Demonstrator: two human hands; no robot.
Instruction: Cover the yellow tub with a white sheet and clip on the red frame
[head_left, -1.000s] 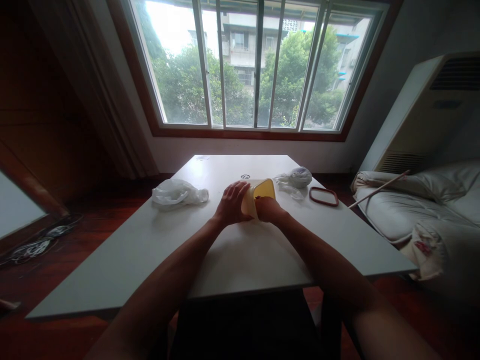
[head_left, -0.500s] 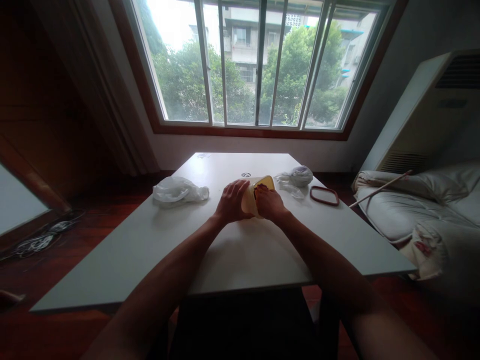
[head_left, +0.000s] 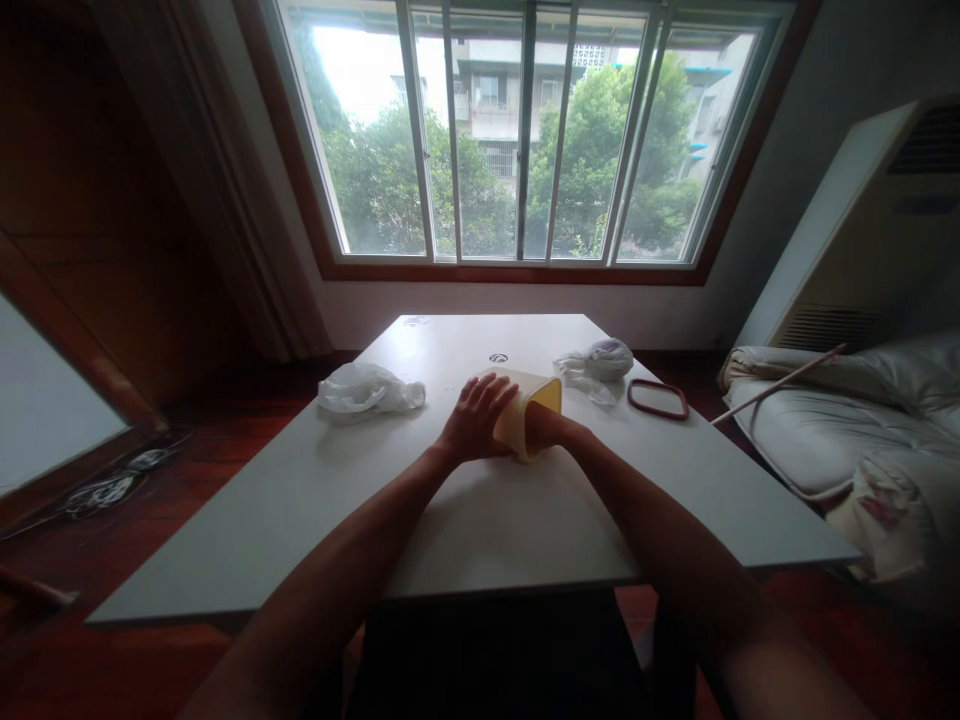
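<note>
White surface [head_left: 285, 470] is showing a mark [head_left: 498, 358] (too small to read) while left fingers [head_left: 491, 388] are grasping a tub [head_left: 534, 384], right hand [head_left: 547, 427] reaching inside, fingers' hold hidden.

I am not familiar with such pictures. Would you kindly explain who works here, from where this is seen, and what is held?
There is no machine: these are a person's two bare hands. One camera, worn on the head, looks forward and down. The left hand holds a yellowish container from outside, its opening turned to the right; the right hand reaches inside, partly hidden. On the white table lie a white plastic bag to the left and, to the right, a bundled bag and a reddish-brown frame.
</note>
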